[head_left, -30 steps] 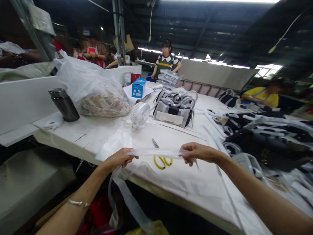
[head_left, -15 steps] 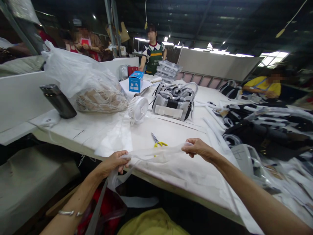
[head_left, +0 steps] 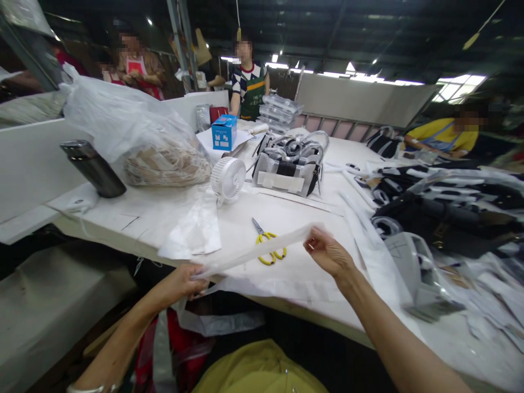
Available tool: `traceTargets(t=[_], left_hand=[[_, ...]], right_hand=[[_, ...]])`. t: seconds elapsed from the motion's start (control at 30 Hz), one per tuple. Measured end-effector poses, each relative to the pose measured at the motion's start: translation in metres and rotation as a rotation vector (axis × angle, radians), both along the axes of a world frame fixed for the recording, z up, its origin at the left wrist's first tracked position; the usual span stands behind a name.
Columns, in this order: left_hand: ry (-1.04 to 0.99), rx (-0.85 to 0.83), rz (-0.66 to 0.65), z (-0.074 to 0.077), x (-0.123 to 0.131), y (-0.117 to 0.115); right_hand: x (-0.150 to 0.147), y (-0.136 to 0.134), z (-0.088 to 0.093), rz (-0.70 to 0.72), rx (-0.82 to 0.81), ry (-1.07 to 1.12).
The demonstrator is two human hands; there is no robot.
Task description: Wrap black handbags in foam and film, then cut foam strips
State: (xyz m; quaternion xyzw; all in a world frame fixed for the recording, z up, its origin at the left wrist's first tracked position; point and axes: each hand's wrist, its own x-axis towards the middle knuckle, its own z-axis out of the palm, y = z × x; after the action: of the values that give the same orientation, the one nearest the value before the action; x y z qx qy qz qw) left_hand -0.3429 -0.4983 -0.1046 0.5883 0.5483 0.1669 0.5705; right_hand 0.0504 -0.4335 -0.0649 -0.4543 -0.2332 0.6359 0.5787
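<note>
A long, thin strip of translucent white film (head_left: pixel 254 252) is stretched between my hands above the front edge of the table. My left hand (head_left: pixel 186 283) is closed on its lower left end, and a loose length hangs below that hand. At the upper right end my right hand (head_left: pixel 327 251) pinches the strip, fingers curled. Yellow-handled scissors (head_left: pixel 268 246) lie on the table behind the strip, which crosses their handles. A white sheet (head_left: pixel 192 229) lies flat near my left hand.
A small white fan (head_left: pixel 228 180), a clear-wrapped black bag (head_left: pixel 286 172), a blue box (head_left: pixel 224 132) and a dark flask (head_left: pixel 94 169) stand on the table (head_left: pixel 139 218). A tape dispenser (head_left: pixel 421 273) and a pile of black bags (head_left: pixel 446 218) are at right. Co-workers stand or sit beyond.
The strip now slants up to the right and looks narrower and tauter. My left hand has moved slightly down and left. More of the scissors shows.
</note>
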Motion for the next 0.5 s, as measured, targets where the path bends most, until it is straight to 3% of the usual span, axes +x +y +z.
traceTargets(t=[0.13,0.27,0.33,0.4,0.47,0.5], left_hand=[[0.076,0.013,-0.112,-0.018,0.008,-0.013],[0.589,0.093,-0.117,-0.031,-0.006,-0.028],[0.843,0.162,0.051,-0.025,-0.018,-0.033],[0.866,0.238,0.365,-0.009,-0.024,-0.034],[0.573,0.343,0.704,0.012,-0.016,-0.029],[0.256,0.408,0.786,0.023,-0.007,-0.025]], right_hand=[[-0.021,0.001,-0.002,-0.154,0.037,0.222],[-0.03,-0.003,0.013,-0.178,0.109,0.29],[-0.032,-0.013,0.022,-0.061,0.131,0.288],[-0.036,-0.029,0.029,0.198,0.147,0.294],[-0.047,-0.047,0.033,0.52,0.149,0.265],[-0.054,-0.056,0.034,0.658,0.14,0.224]])
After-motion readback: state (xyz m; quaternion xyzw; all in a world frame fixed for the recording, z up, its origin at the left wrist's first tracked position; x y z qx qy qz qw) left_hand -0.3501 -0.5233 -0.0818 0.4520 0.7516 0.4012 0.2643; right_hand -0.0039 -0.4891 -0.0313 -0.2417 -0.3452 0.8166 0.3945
